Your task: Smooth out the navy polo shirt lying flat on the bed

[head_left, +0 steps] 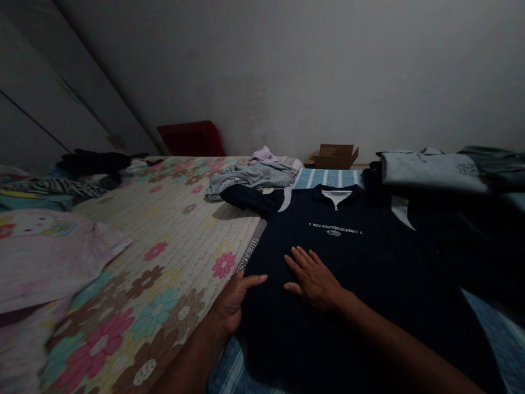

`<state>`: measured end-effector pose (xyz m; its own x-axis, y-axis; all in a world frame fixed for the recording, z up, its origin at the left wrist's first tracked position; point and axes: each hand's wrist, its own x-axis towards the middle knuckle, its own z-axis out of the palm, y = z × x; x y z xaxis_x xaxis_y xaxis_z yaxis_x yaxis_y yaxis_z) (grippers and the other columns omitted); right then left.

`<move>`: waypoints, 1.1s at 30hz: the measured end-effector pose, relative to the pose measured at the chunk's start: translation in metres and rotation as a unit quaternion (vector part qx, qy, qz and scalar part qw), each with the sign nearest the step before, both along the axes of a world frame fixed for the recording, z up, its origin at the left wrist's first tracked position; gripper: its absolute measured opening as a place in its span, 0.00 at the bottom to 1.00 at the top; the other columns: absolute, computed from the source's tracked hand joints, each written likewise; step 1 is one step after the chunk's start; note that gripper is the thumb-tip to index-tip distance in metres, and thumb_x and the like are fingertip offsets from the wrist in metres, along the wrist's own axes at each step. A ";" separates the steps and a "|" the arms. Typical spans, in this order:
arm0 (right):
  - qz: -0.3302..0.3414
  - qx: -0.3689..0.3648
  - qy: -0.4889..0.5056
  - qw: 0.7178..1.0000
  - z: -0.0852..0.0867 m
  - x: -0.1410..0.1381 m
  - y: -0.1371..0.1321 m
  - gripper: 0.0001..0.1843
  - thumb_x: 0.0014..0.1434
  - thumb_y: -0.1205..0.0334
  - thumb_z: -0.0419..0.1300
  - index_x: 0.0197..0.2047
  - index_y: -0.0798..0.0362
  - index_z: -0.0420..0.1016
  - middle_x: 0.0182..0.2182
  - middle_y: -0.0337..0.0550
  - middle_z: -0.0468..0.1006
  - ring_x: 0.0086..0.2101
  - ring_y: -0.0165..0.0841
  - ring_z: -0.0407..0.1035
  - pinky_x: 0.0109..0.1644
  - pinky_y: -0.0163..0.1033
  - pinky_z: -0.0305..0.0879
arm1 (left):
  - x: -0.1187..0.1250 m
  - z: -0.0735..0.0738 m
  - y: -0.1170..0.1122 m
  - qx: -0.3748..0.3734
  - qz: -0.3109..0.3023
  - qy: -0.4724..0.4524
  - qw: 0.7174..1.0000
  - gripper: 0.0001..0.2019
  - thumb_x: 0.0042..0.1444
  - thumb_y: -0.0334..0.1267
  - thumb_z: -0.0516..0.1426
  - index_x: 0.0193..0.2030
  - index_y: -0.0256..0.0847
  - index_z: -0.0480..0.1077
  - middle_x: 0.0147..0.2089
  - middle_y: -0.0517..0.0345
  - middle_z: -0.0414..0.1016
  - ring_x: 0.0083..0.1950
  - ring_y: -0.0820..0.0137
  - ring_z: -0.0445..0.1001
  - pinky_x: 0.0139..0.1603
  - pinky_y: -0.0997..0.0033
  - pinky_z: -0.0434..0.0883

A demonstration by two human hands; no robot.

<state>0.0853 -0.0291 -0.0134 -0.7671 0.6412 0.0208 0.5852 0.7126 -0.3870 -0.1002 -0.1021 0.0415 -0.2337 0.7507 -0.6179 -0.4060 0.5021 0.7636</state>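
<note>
A dark navy polo shirt (348, 262) lies spread front side up, its collar pointing away from me. It has a short zip, pale shoulder panels and small white print across the chest. My right hand (314, 279) rests flat on the middle of the shirt, fingers stretched out. At the shirt's left edge is my left hand (235, 301), its thumb reaching out over the navy cloth. The other fingers of that hand are mostly hidden from view. Beside the left edge, a grey strip with lettering (248, 254) shows.
Underneath are a flowered sheet (164, 262) and a blue striped cloth (233, 366). Rumpled grey clothes (254, 178) lie beyond the left sleeve. Folded clothes (430, 169) are stacked at right, pink clothing (53, 257) at left. A cardboard box (334, 157) and red object (191, 138) stand by the wall.
</note>
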 end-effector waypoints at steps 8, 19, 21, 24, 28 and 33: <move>-0.041 -0.023 -0.009 0.999 0.000 -0.001 0.000 0.44 0.64 0.35 0.38 0.69 0.62 0.47 0.68 0.58 0.41 0.66 0.45 0.33 0.67 0.53 0.34 | -0.003 0.010 -0.005 0.027 0.004 0.008 1.000 0.21 0.39 0.29 0.66 0.45 0.33 0.73 0.37 0.45 0.81 0.37 0.53 0.80 0.43 0.54 0.77; -0.119 0.003 -0.024 0.993 -0.005 -0.004 0.000 0.31 0.67 0.51 0.41 0.67 0.60 0.53 0.67 0.58 0.47 0.66 0.45 0.36 0.67 0.53 0.35 | -0.007 0.002 -0.008 0.001 0.008 0.015 1.000 0.17 0.42 0.28 0.65 0.42 0.32 0.74 0.34 0.45 0.81 0.35 0.56 0.80 0.39 0.60 0.77; -0.127 0.008 -0.032 0.991 -0.007 -0.005 0.000 0.33 0.67 0.49 0.42 0.68 0.61 0.53 0.67 0.60 0.46 0.66 0.47 0.35 0.66 0.54 0.34 | -0.008 0.002 -0.009 0.005 0.006 0.020 1.000 0.15 0.43 0.28 0.65 0.40 0.33 0.74 0.36 0.45 0.81 0.37 0.57 0.80 0.39 0.61 0.77; -0.128 0.005 -0.040 0.991 -0.008 -0.006 -0.001 0.37 0.66 0.45 0.42 0.68 0.64 0.51 0.67 0.62 0.45 0.66 0.47 0.34 0.66 0.54 0.33 | -0.009 0.005 -0.014 0.008 -0.009 0.026 1.000 0.12 0.44 0.30 0.65 0.38 0.34 0.74 0.38 0.45 0.81 0.39 0.58 0.80 0.41 0.65 0.76; -0.124 -0.005 -0.041 0.991 -0.007 -0.006 0.000 0.40 0.65 0.40 0.42 0.68 0.64 0.49 0.68 0.60 0.42 0.66 0.47 0.33 0.66 0.55 0.33 | -0.013 0.009 -0.027 0.034 -0.091 0.003 0.995 0.18 0.46 0.36 0.66 0.44 0.36 0.73 0.45 0.46 0.80 0.45 0.58 0.79 0.45 0.65 0.75; -0.106 -0.008 -0.041 0.993 -0.006 -0.004 0.001 0.42 0.64 0.39 0.41 0.69 0.63 0.48 0.68 0.58 0.42 0.66 0.46 0.33 0.67 0.55 0.32 | -0.018 0.004 -0.039 0.065 -0.149 -0.016 0.987 0.25 0.40 0.34 0.68 0.48 0.37 0.72 0.46 0.45 0.79 0.44 0.55 0.78 0.48 0.58 0.74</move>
